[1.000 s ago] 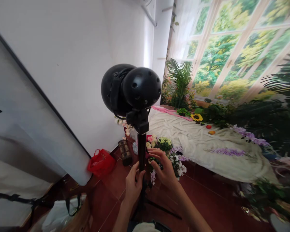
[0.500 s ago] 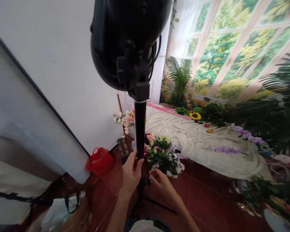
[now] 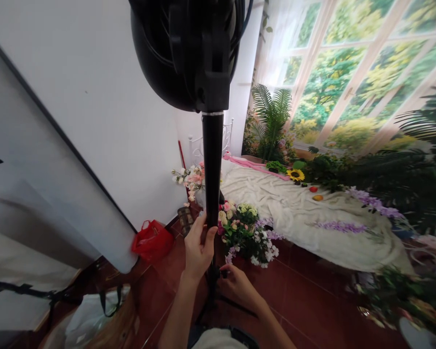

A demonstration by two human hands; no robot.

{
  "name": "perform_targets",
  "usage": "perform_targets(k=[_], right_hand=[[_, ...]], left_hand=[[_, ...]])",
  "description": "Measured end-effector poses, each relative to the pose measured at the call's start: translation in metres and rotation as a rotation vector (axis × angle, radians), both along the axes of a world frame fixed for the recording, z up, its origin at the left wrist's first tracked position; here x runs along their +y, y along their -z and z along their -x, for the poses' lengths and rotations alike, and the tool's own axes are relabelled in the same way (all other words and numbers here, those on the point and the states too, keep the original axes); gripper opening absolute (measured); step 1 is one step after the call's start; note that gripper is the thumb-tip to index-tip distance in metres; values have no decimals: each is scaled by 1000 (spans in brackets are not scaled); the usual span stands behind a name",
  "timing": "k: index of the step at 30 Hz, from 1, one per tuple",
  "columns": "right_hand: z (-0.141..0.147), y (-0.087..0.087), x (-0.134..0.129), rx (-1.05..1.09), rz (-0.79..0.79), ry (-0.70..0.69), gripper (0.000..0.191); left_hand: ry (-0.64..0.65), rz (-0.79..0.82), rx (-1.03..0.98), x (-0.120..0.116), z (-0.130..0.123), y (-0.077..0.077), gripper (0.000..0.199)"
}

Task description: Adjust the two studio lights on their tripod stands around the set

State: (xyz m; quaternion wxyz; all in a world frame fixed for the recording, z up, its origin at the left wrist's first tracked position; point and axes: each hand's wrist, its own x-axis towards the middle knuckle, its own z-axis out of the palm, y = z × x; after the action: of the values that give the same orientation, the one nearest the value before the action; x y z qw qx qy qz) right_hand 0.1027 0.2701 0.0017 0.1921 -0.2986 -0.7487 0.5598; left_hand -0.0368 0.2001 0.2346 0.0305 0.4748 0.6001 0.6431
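A black light stand [image 3: 212, 169] rises in front of me, with a large rounded black lamp head [image 3: 181, 63] mounted on top and a cable beside it. My left hand [image 3: 199, 247] is wrapped round the pole partway down, thumb on the near side. Lower, on the right side of the stand, my right hand [image 3: 238, 283] has its fingers closed at a small black knob [image 3: 224, 274]; the fingertips partly cover it. Dark tripod legs [image 3: 236, 306] spread out below my hands, close to the floor.
Behind the stand are mixed artificial flowers [image 3: 245, 228] and a low bed with a cream blanket [image 3: 294, 213]. A red plastic bag [image 3: 152, 240] and a woven bag [image 3: 119, 320] stand on the left. A white panel [image 3: 58, 160] leans there. Palm leaves [image 3: 421, 145] crowd the right.
The lamp head and the top of the pole have risen in view. My left hand has shifted slightly up, and my right hand has dropped a little onto the knob.
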Motion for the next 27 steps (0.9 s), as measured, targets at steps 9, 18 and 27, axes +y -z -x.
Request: perform_targets(k=[9, 18, 27], right_hand=[[2, 10, 8, -32, -37, 15, 30], [11, 34, 16, -192, -72, 123, 54], [8, 37, 12, 6, 57, 155, 39]], left_hand=[[12, -19, 21, 0, -1, -15, 38], [-10, -24, 32, 0, -3, -17, 39], [-7, -40, 64, 3, 0, -8, 39]])
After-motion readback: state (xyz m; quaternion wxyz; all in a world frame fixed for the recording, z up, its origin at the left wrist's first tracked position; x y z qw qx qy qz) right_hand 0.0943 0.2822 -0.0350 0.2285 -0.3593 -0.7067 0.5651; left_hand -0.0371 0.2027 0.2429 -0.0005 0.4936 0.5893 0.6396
